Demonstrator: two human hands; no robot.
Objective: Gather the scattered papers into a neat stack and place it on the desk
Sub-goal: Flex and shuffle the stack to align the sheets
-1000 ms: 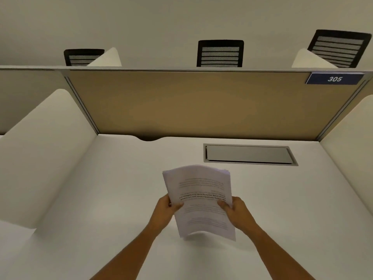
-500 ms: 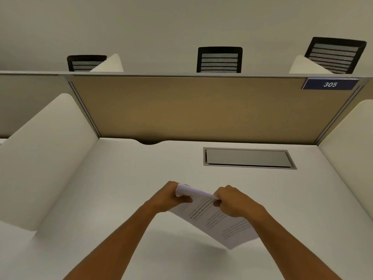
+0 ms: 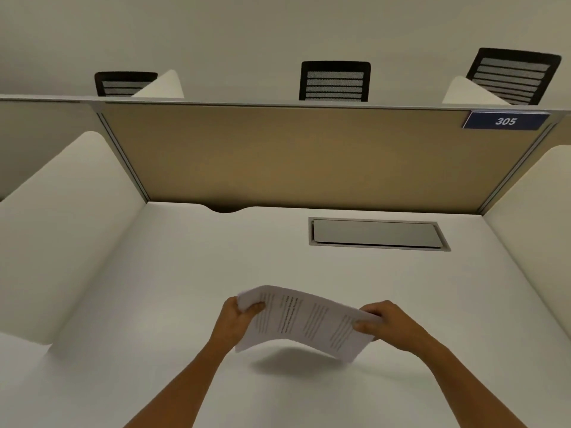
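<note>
A stack of printed white papers point(image 3: 304, 322) hangs in the air above the white desk point(image 3: 185, 288), turned sideways so its long side runs left to right. It sags a little in the middle and casts a shadow on the desk below. My left hand point(image 3: 239, 318) grips the stack's left end with the thumb on top. My right hand point(image 3: 384, 324) grips its right end the same way. No loose sheets show elsewhere on the desk.
A grey metal cable hatch point(image 3: 378, 233) is set flush in the desk at the back right. A tan partition point(image 3: 309, 156) closes the back, with a blue "305" sign point(image 3: 505, 121). White side dividers point(image 3: 61, 230) flank the desk. Black chair backs point(image 3: 335, 81) show beyond.
The stack was upright and held by its lower sides; both hands tipped it over and turned it, and now it lies sideways, held at its two ends, hands farther apart.
</note>
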